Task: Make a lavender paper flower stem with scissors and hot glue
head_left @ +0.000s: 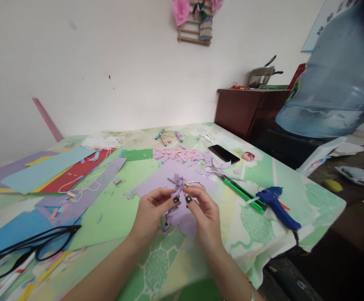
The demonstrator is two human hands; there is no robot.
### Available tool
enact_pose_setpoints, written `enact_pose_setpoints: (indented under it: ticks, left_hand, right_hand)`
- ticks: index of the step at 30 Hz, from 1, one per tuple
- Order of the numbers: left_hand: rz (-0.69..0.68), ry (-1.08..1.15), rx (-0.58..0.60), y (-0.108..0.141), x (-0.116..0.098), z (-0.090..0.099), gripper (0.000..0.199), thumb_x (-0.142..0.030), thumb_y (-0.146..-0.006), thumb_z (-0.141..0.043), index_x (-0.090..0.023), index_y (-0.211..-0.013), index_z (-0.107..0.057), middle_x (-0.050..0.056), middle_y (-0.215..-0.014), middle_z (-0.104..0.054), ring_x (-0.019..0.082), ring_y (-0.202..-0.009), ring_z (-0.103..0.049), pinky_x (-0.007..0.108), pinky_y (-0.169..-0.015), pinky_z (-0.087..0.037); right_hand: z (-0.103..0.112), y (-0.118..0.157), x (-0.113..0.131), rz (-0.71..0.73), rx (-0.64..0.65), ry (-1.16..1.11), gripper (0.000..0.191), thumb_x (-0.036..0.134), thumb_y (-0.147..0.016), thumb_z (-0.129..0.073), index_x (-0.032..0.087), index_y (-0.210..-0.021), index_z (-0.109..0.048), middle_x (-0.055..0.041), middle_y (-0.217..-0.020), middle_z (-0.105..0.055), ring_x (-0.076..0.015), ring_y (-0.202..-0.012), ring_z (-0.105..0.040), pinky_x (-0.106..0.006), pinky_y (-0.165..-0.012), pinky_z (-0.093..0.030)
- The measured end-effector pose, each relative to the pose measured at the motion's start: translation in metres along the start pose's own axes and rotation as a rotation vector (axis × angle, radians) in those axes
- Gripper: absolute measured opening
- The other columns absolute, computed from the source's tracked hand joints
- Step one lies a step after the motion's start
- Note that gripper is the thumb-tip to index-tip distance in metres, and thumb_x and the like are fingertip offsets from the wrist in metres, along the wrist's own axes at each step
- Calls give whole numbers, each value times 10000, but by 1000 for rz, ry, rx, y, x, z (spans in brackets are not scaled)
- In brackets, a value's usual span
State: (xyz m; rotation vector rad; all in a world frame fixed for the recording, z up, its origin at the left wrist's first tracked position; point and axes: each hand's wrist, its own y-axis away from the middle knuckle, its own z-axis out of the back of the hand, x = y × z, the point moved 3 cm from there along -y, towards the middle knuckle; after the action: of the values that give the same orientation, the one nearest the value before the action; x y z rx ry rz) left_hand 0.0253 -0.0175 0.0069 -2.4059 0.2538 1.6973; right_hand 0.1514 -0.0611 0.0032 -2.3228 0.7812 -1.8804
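Both of my hands meet over the near middle of the table. My left hand (152, 209) pinches a crumpled, fringed purple paper strip (178, 182) between thumb and fingers. My right hand (204, 209) pinches the same strip from the other side, its fingertips close to the left thumb. The strip's lower end hangs below the left fingers. Behind the fingers shows a gold loop (197, 183), which looks like a scissors handle; the rest is mostly hidden. Under the hands lies a purple paper sheet (157, 173), with pink and purple paper scraps (182, 154) beyond it.
On the right lie a green utility knife (243, 193), a blue glue gun (278, 207) and a black phone (224, 153). Coloured sheets (44, 171), white string (102, 142) and black-framed glasses (31, 248) occupy the left. A large water bottle (329, 83) stands beyond the table's right edge.
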Motion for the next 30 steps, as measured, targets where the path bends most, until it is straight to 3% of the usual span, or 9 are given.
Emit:
enact_pose_setpoints:
  ticks: [4, 9, 16, 21, 30]
  left_hand:
    - [135, 148, 3, 1, -2, -2, 174, -181, -630, -773, -139, -777, -689, 14, -688, -678, 100, -597, -623, 177, -575, -491]
    - [235, 280, 26, 1, -1, -4, 181, -146, -624, -775, -126, -782, -689, 31, -733, -687, 95, -587, -625, 182, -583, -523]
    - [272, 308, 99, 2, 3, -7, 167, -129, -645, -761, -128, -792, -681, 24, -695, -681, 99, -588, -629, 176, -582, -522]
    - [280, 271, 179, 5, 4, -9, 150, -139, -681, -736, -124, -810, -662, 36, -683, -683, 94, -570, -617, 172, -566, -502]
    - [288, 211, 195, 6, 5, -11, 182, -133, -662, -747, -111, -809, -642, 30, -711, -662, 99, -610, -611, 177, -585, -477]
  right_hand:
    - [3, 0, -3, -52, -44, 3, 164, 219, -792, -550, 215, -935, -630, -35, -963, -597, -159, -881, -529, -252, -696, -422]
    - [2, 0, -4, -57, -35, -15, 158, 241, -792, -567, 213, -935, -627, -28, -973, -597, -150, -868, -526, -241, -698, -427]
    - [-4, 0, -7, -120, 8, -147, 169, 282, -789, -595, 216, -943, -613, -11, -900, -590, -113, -723, -548, -249, -678, -452]
    - [-9, 0, -8, -207, 44, -279, 153, 301, -764, -624, 201, -876, -590, 23, -715, -564, -97, -557, -535, -246, -552, -455]
    - [-7, 0, -2, -185, -1, -240, 113, 272, -740, -634, 173, -773, -591, 30, -667, -558, -80, -522, -523, -219, -514, -455]
